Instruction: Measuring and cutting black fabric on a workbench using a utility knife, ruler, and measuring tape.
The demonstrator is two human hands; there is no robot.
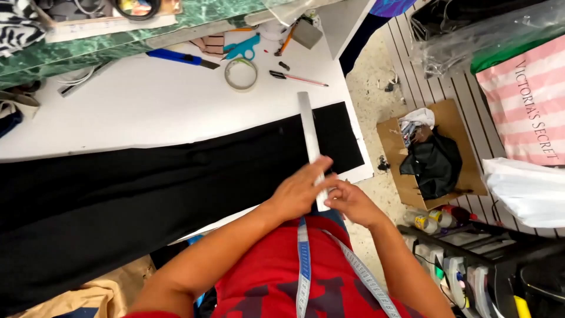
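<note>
While the ruler [310, 141] lies across the black fabric [147, 188] on the white table [147, 100], left hand [300, 191] presses flat, fingers spread; right hand [347, 203] pinches its near end. Looks like lining up; a mark likely needs steady pressure.

**Open white table past the cloth, clutter at the far edge**

Your hands have bare white table [147, 106] to pass over beyond the black fabric [147, 188]. The long metal ruler [310, 141] lies across the fabric's right end, barring a sideways sweep there. Farther back, the tape roll [241, 74], teal scissors [243, 48], blue utility knife [179, 58] and a pencil [299, 77] crowd the far edge. To your right the table ends; a cardboard box [432, 153] sits on the floor below.
</note>
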